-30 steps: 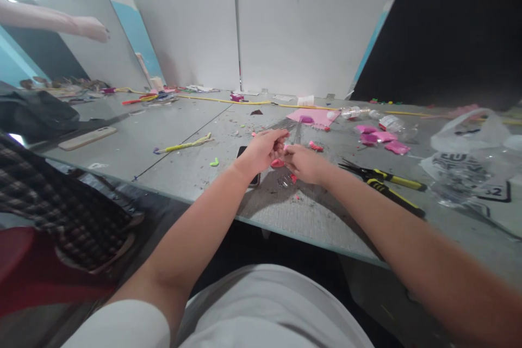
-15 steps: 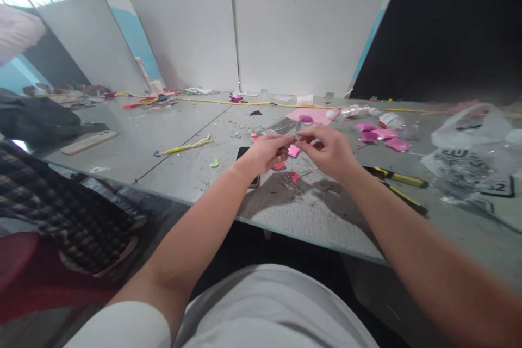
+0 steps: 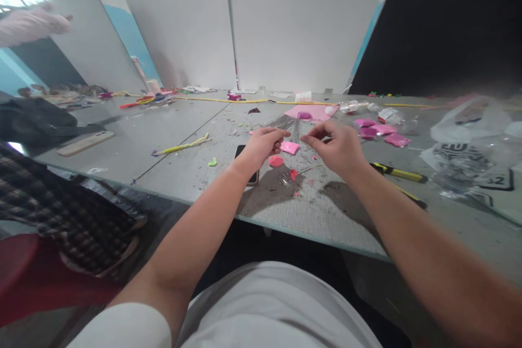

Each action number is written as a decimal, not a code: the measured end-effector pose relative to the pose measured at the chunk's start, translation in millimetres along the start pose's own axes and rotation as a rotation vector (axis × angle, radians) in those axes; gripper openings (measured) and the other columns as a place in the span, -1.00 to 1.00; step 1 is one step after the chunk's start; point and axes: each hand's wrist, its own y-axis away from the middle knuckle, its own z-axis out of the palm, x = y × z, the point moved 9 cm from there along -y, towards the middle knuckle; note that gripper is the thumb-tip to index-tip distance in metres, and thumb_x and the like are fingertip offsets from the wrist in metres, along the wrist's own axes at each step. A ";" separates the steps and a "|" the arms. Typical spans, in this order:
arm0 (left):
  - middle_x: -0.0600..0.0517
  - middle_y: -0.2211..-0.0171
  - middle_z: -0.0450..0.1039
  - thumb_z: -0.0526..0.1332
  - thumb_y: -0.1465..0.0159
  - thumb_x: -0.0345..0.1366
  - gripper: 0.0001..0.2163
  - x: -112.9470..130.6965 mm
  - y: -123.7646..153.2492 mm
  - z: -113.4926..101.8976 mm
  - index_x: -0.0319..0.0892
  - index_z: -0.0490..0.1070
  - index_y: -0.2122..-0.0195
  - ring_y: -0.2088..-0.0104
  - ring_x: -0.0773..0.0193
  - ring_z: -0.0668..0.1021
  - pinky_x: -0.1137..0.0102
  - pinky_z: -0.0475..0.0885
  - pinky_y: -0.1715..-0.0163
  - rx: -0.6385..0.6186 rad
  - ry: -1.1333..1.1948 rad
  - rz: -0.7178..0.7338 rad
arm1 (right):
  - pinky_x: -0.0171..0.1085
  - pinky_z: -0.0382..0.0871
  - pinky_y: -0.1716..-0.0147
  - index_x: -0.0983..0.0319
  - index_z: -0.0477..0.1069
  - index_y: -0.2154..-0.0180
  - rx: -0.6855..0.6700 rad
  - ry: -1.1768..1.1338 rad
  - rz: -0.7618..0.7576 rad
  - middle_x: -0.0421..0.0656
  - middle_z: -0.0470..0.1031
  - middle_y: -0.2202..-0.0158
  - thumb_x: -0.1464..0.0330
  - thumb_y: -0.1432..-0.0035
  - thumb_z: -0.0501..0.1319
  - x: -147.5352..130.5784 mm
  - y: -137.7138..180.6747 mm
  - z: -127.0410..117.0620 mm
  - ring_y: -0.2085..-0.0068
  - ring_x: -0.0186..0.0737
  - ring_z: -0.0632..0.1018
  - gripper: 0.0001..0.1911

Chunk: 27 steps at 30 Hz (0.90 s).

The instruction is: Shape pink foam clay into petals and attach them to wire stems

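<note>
While looking down across the scuffed grey tabletop (image 3: 216, 187), can see the left hand (image 3: 265, 144) held above it, with fingers curled in and with thumb and forefinger drawn close at the tips, pointing toward the right hand (image 3: 336, 144). Can see that right hand likewise raised, with thumb and forefinger brought together as in a pinch and with the other fingers bent. Cannot tell of anything thin between the fingertips of either. Can make out a gap between the 2 hands.

Just below that gap, can see a small shiny bright-pink packet (image 3: 290, 147) lying on the tabletop, nearest the left hand. Can find a flat round coral-red lump (image 3: 275, 161) just nearer the body, then a smaller ragged coral-red piece (image 3: 293, 174) beside crumpled clear plastic (image 3: 284, 178). Partly under the left forearm (image 3: 212, 206), can spot a dark rectangular phone (image 3: 253, 178).

Beyond the right hand, can see a cluster of pink packets (image 3: 383, 129) near clear plastic bottles (image 3: 393, 117). Half behind the right forearm (image 3: 391, 217), can see black-and-yellow tool handles (image 3: 402, 173), then, farther right, a translucent white plastic bag (image 3: 468, 130) with black print. To the left, can see a yellow-green twisted strand (image 3: 181, 146) and another person's plaid-trousered leg (image 3: 61, 212).
</note>
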 end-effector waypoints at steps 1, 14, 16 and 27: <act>0.12 0.52 0.27 0.32 -0.33 -0.36 -0.89 3.0 0.5 -2.7 -0.29 0.61 0.30 0.52 0.50 0.35 0.55 0.31 0.50 0.028 -0.016 0.023 | -0.18 0.37 0.36 0.19 0.54 0.39 0.016 -0.017 0.022 -0.14 0.61 0.43 0.20 -0.18 0.41 0.2 0.7 -2.6 0.42 -0.17 0.54 -0.79; 0.12 0.58 0.27 0.36 -0.26 -0.28 -0.78 3.7 23.7 40.6 -0.23 0.41 0.47 0.59 0.48 0.30 0.48 0.09 0.59 -0.439 -0.042 -0.012 | -0.22 0.43 0.40 0.10 0.67 0.22 -0.018 -0.232 -0.241 -0.13 0.61 0.22 0.32 -0.33 0.30 -45.0 20.9 6.1 0.28 -0.20 0.56 -0.86; 0.12 0.58 0.26 0.34 -0.26 -0.31 -0.78 6.2 24.6 40.5 -0.23 0.38 0.49 0.59 0.48 0.29 0.48 0.10 0.59 -0.444 -0.010 -0.003 | -0.23 0.45 0.41 0.07 0.69 0.18 -0.025 -0.252 -0.255 -0.13 0.60 0.20 0.33 -0.33 0.31 -45.5 22.3 7.1 0.28 -0.21 0.57 -0.85; 0.10 0.56 0.28 0.34 -0.28 -0.28 -0.79 5.6 24.1 39.2 -0.23 0.41 0.45 0.58 0.47 0.30 0.47 0.09 0.59 -0.460 0.028 -0.008 | -0.12 0.56 0.08 0.04 0.72 0.10 -0.120 -0.288 -0.341 -0.10 0.61 0.12 0.37 -0.36 0.28 -55.2 21.9 0.1 0.10 -0.15 0.63 -0.77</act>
